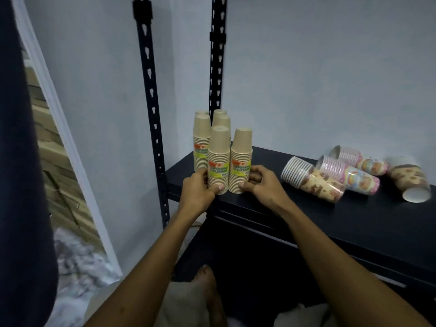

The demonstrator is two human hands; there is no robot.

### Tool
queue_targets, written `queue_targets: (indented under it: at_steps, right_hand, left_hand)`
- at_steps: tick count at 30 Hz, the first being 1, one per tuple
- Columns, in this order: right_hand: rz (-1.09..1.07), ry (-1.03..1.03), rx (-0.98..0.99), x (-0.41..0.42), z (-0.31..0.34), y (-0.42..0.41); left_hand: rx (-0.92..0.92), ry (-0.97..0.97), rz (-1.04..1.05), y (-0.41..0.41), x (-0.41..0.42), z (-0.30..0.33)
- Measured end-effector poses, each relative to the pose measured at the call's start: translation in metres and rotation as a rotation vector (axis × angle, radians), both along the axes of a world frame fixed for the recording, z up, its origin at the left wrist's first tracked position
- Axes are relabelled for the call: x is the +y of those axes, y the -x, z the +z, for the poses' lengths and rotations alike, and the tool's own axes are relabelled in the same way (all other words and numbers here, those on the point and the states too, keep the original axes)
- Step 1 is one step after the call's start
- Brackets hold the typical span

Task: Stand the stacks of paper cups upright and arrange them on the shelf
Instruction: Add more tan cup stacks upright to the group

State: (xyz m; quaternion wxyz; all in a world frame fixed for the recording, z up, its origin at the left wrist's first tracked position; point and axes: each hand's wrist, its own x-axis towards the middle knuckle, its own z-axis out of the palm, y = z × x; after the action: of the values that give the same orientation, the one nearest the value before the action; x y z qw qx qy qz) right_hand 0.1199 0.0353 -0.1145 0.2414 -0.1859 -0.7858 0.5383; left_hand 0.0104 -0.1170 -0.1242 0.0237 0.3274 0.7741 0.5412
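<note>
Two kraft paper cup stacks stand upright at the front left corner of the black shelf (295, 208), side by side and touching. Your left hand (199, 188) curls round the base of the left front stack (219, 159), thumb across its lower rims. Your right hand (259, 182) grips the base of the right front stack (241, 159), thumb on its front and fingers bent round its far side. Behind your hands, further kraft stacks (202, 138) stand upright; the exact count cannot be told. Well to the right of your right hand, four printed stacks lie on their sides: a bear-print stack (313, 179), two pink-rimmed stacks (346, 175), and a brown-spotted stack (409, 179) farthest out. Black slotted uprights (151, 102) rise above your left hand.
</note>
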Motion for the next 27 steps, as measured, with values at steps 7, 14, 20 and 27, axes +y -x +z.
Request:
queue_targets:
  at_steps: [7,14,20,27]
  right_hand:
    - [0.037,0.038,0.018,0.005,0.001,0.027]
    - [-0.003,-0.022,0.008,0.004,0.000,0.030]
    - [-0.061,-0.082,0.025,-0.002,-0.004,0.033]
    - [-0.115,-0.165,0.032,-0.010,-0.002,0.036]
  left_hand:
    - [0.002,-0.062,0.023,0.016,-0.004,-0.003]
    - [0.021,-0.078,0.086,0.025,-0.003,-0.006]
    - [0.073,-0.095,0.123,0.026,-0.004,-0.008]
    - [0.107,-0.117,0.118,0.031,-0.005,-0.013]
